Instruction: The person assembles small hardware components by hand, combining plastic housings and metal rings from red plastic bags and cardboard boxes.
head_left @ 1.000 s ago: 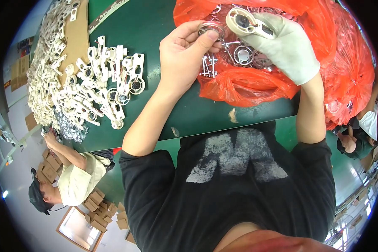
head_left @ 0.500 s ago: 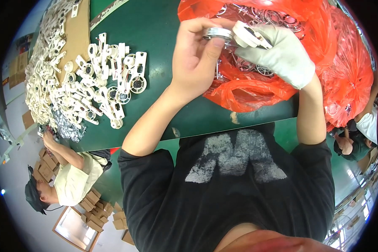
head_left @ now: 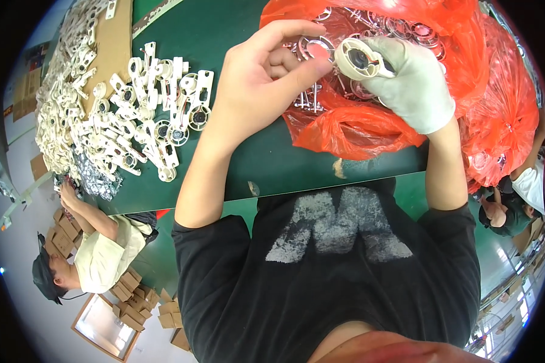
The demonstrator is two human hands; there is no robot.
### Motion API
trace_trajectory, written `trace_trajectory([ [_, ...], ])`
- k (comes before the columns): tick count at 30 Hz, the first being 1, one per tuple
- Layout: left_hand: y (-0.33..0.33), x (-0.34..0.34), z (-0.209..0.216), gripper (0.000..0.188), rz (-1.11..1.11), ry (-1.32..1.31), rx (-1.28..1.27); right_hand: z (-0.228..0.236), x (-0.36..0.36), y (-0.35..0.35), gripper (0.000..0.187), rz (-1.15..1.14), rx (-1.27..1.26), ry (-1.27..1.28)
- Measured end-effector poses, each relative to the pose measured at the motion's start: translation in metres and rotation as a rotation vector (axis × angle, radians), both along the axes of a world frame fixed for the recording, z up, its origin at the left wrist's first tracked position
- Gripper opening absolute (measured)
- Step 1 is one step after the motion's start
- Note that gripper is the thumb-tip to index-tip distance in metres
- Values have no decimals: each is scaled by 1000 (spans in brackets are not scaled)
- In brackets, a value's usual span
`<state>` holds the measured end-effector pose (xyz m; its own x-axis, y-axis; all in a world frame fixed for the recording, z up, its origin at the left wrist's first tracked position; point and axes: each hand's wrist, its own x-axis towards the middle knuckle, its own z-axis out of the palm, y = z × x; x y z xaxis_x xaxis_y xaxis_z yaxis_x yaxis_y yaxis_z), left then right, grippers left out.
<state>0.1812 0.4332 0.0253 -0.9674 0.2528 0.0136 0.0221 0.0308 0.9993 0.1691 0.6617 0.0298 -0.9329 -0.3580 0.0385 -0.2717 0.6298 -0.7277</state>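
Note:
My bare left hand (head_left: 266, 81) is bent round a chrome ring (head_left: 331, 45), with the thumb along its lower edge and the forefinger stretched above. Red plastic shows through the ring, and part of the grip is hidden. Close to its right, my gloved right hand (head_left: 412, 85) grips a cream plastic part (head_left: 347, 68) with a round housing and a dark disc inside. Both hands are over an open red plastic bag (head_left: 357, 133) holding several chrome ring-shaped parts (head_left: 418, 31).
Cream plastic parts (head_left: 157, 130) lie heaped on the green table (head_left: 236, 36) at left, beside a cardboard sheet (head_left: 114, 45). Another red bag (head_left: 502, 115) stands at right. A co-worker (head_left: 103, 254) in a dark hat is at lower left, near cardboard boxes (head_left: 130, 296).
My left hand has shifted left and its fingers have loosened, and the ring has turned from edge-on to face-up. The cream part has turned, bringing its dark disc into view.

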Motion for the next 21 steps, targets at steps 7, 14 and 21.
trace_trajectory([
  [7,-8,-9,-10,55,14,429,-10,-6,-6,-3,31,-97,132,-32],
  [14,-7,-14,-5,56,-100,687,-319,-5,6,-10,27,25,104,425],
  [21,1,-1,-5,57,-111,666,-447,-13,6,-11,24,48,61,490],
])
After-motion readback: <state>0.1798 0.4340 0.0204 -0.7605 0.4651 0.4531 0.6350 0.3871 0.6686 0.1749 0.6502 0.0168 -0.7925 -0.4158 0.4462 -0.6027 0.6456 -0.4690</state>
